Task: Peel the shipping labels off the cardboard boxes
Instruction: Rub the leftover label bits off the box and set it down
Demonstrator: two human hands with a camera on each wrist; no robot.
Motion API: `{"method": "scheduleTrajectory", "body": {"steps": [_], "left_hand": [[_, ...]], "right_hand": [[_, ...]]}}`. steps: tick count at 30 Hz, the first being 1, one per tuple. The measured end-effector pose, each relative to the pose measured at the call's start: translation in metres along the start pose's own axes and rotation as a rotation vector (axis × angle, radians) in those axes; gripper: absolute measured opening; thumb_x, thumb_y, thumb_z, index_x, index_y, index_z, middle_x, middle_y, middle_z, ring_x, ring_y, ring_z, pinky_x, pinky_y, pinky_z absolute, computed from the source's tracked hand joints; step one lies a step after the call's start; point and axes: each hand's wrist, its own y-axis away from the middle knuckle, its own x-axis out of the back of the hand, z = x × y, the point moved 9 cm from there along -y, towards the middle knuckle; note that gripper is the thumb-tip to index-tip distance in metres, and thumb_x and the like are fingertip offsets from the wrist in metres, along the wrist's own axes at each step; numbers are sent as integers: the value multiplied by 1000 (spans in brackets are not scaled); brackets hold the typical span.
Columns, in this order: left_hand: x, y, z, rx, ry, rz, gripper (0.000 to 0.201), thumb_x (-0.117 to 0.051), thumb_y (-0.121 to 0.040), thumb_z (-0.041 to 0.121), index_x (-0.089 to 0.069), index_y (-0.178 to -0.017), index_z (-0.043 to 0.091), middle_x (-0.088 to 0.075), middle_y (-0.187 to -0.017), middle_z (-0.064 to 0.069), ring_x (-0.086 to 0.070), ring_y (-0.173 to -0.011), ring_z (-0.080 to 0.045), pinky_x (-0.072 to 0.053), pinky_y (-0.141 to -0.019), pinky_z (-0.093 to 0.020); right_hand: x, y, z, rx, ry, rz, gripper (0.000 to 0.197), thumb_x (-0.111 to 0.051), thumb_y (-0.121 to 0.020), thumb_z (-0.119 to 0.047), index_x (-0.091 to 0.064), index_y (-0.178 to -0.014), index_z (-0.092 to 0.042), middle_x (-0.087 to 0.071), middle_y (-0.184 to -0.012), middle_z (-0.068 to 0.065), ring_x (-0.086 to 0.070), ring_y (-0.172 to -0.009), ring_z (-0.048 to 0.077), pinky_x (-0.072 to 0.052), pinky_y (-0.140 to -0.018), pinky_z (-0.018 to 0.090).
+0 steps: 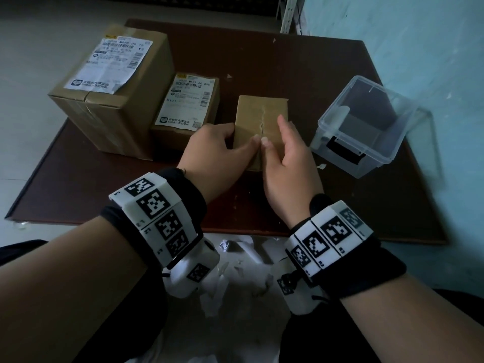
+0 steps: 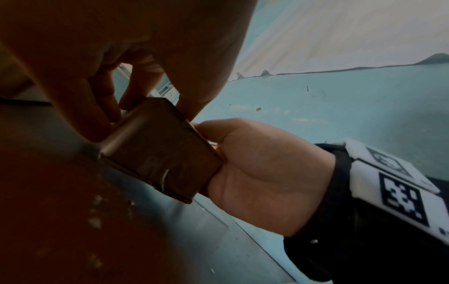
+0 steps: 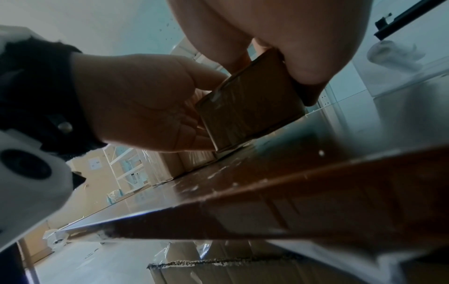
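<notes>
A small plain cardboard box stands on the brown table with no label on its top face. My left hand grips its left side, thumb lying on top by the centre seam. My right hand holds the right side, its thumb tip meeting the left thumb at the seam. From the left wrist the box sits between my left fingers and my right hand. In the right wrist view, the same box is clasped by my left hand.
A large box with a white shipping label stands at the back left. Beside it is a medium box, also with a label. A clear plastic container is at the right. Crumpled white paper scraps lie below the table's near edge.
</notes>
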Motion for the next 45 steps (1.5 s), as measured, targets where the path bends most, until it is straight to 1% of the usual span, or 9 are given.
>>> {"method": "scheduleTrajectory", "body": {"steps": [7,10,14,25,29,36,40,43,45], "left_hand": [[-6,1,0,3,-51,-17,26,-60,-100,39,-72,-97,15,-72,-80,2,-67,-68,-9,-47,-49,-14],[-10,3,0,11,-46,-42,30,-59,-99,42,-71,-100,15,-73,-84,0,-69,-72,-13,-56,-59,-23],[-10,3,0,18,-53,-59,31,-60,-98,41,-70,-107,13,-74,-91,-3,-71,-77,-17,-61,-70,-43],[-11,5,2,4,-81,-54,17,-59,-99,35,-60,-104,18,-63,-82,12,-60,-69,-1,-46,-52,-10],[-8,8,12,-53,-84,-5,41,-62,-99,32,-53,-137,18,-46,-85,26,-47,-73,15,-38,-62,7],[6,11,22,-117,-53,109,46,-67,-96,31,-59,-139,17,-70,-120,6,-65,-108,-5,-58,-92,-27],[17,15,27,-132,-19,179,40,-68,-95,29,-64,-133,17,-71,-107,5,-67,-98,-8,-60,-87,-32],[21,17,30,-142,-3,191,37,-66,-94,27,-66,-130,17,-72,-107,5,-68,-98,-9,-60,-86,-34],[25,18,30,-133,-18,209,35,-66,-95,26,-67,-129,18,-69,-108,12,-65,-102,-4,-57,-88,-24]], "right_hand": [[-3,-1,5,-30,-13,-41,62,-49,-115,-25,-24,-171,-24,-17,-180,0,-15,-165,13,-16,-117,13],[-2,-2,9,-41,-56,-36,60,-51,-114,-24,-29,-170,-25,-21,-179,0,-20,-164,14,-22,-131,27],[0,-5,11,-39,-93,-3,54,-57,-112,-27,-42,-164,-28,-31,-176,0,-28,-162,14,-30,-131,37],[1,-5,8,-44,-51,-2,54,-57,-112,-27,-42,-164,-27,-22,-179,2,-23,-163,15,-21,-117,17],[2,-3,6,-70,-66,-9,52,-52,-114,-29,-40,-165,-29,-16,-180,3,-18,-164,16,-18,-109,12],[15,1,-8,-52,-42,68,53,-58,-112,-29,-43,-163,-32,-11,-181,1,-18,-164,15,-24,-93,-5],[15,3,-19,15,0,94,51,-60,-111,-27,-48,-161,-29,-10,-181,1,-17,-165,18,-25,-107,10],[11,4,-25,49,4,94,49,-60,-111,-23,-51,-159,-26,-11,-181,3,-21,-164,19,-23,-92,-11],[7,4,-29,68,-3,92,47,-60,-111,-20,-53,-157,-24,-11,-181,4,-23,-163,18,-24,-81,-16]]}}
